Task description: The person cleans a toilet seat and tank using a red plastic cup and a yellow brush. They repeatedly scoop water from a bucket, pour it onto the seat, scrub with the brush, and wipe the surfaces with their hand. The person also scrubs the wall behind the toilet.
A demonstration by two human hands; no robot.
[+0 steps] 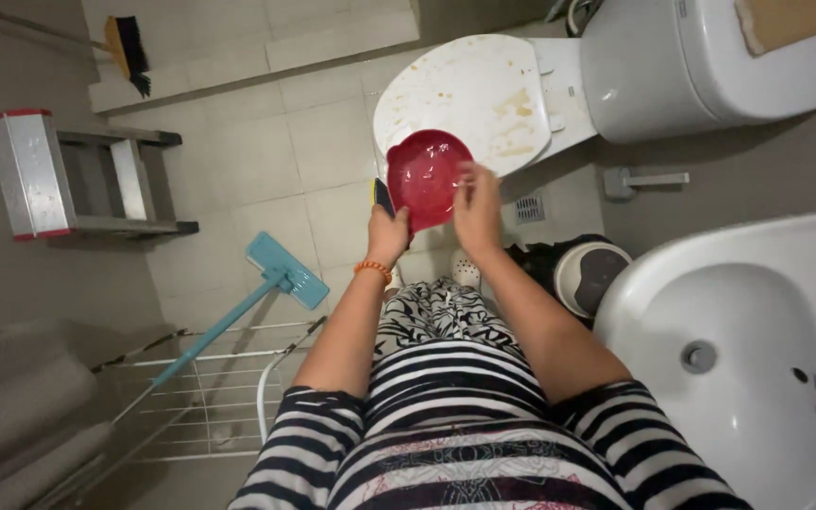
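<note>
Gripping red bowl between left hand, right hand.

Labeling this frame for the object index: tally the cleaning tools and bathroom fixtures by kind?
Red bowl, held by left hand and right hand: 1
Mop, teal head: 1
Broom: 1
Toilet, lid stained: 1
Sink: 1
Bin: 1
Step stool: 1
Drying rack: 1
Total: 8

Dim even indoor light, soft shadows, wide-angle bending at edges, slightly soft
</note>
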